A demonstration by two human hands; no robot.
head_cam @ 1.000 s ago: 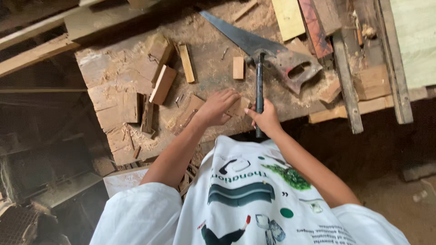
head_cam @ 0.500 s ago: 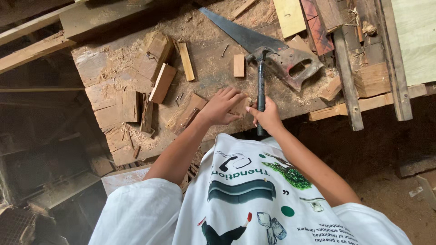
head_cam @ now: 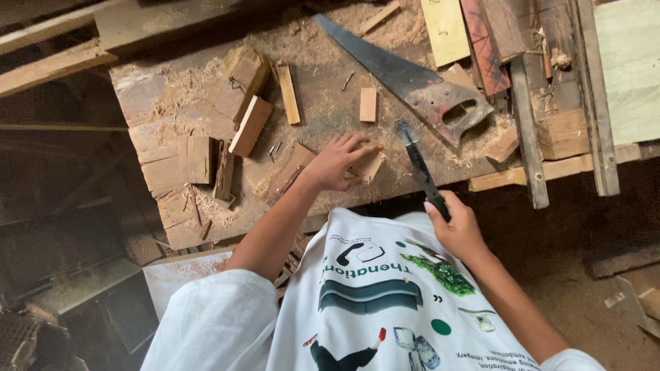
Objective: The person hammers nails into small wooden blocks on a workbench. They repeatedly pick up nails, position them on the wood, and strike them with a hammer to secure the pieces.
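the right hand is closed around the dark handle of a hammer, held low near the edge of the surface, its metal head pointing up toward the saw. the left hand lies with its fingers curled together over a small wedge-shaped wood block, pinning it flat on the boards, the fingertips on its upper edge. i judge that a good blow here calls for the block to be pressed firmly against the boards, the fingers kept off the spot under the hammer head, and a short swing from the wrist, since the piece is small and light and could skid on the loose sawdust. the block looks pale and rough-sawn, with an angled cut. just beyond it lies a hand saw, its grey blade tapering to a point and its worn handle flecked with red. a small squarish offcut sits beside the blade, and a narrow pale strip and a thicker reddish block lie to the left. the surface is old planking, dusty, chipped and cracked.
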